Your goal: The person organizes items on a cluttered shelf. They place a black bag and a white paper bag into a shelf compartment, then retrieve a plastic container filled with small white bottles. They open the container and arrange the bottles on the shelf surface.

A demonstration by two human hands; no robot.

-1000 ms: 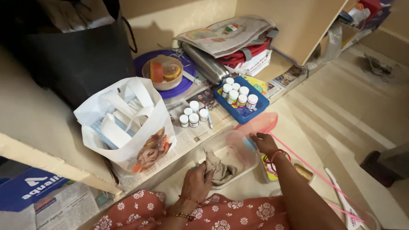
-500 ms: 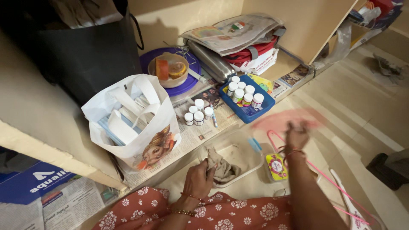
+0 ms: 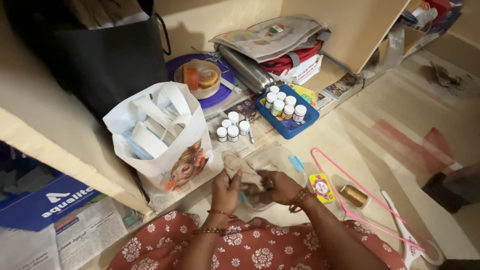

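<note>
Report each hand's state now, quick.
Left hand: closed on the crumpled grey cloth.
Right hand: gripping the same cloth at the clear plastic container.

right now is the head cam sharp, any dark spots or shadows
Head view: the hands, left and right, on the cloth are sharp, no motion blur; the black bag upper left is very dark; soft diagonal shadows cross the floor; edges look stretched by the wide lens.

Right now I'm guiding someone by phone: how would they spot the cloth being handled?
Find the white carrier bag on the newspaper-lined shelf. Just to its right, the left hand and right hand meet over a clear plastic container. The crumpled beige cloth between them is the only fabric there.
</note>
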